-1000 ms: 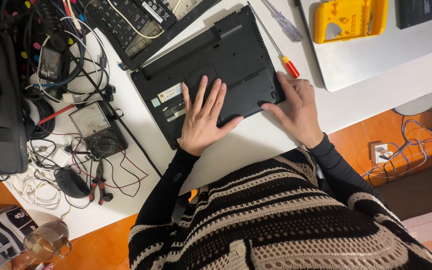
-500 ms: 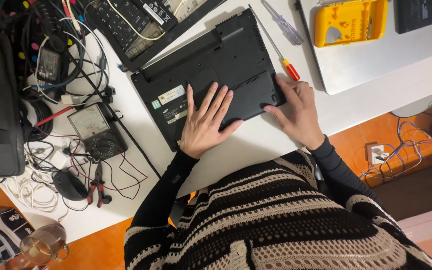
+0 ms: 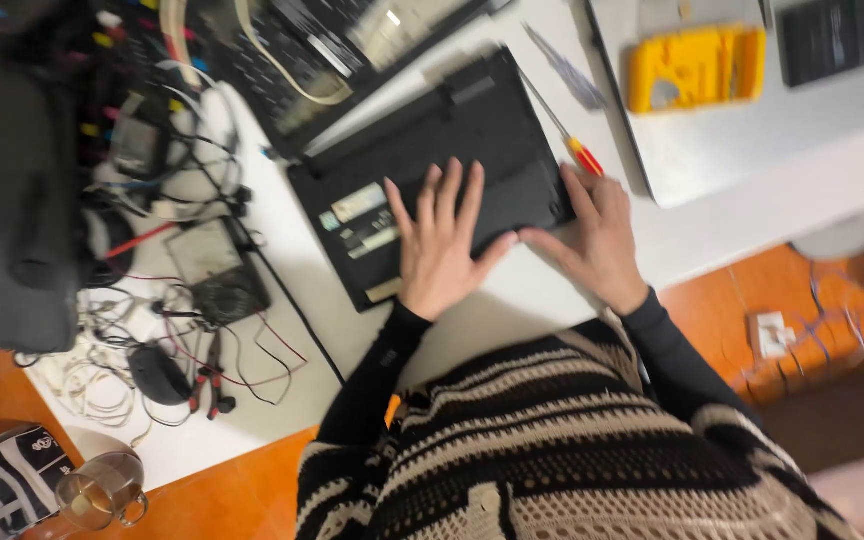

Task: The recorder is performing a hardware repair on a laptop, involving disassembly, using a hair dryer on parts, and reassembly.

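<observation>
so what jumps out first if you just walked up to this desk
Two bare hands lie on a black laptop turned bottom-up in the middle of the white table: the left hand flat on its base, the right hand at its near right corner. Beyond the right hand lies a red-handled screwdriver, with a bright yellow case further right. A tangle of cables crowds the table's left end.

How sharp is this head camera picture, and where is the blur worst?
Head view: motion blur smears the whole frame. It is worst on the cables at upper left; the left hand and right hand on the black laptop are soft but readable. Lighting is even, with soft shadows and no harsh glare.
</observation>
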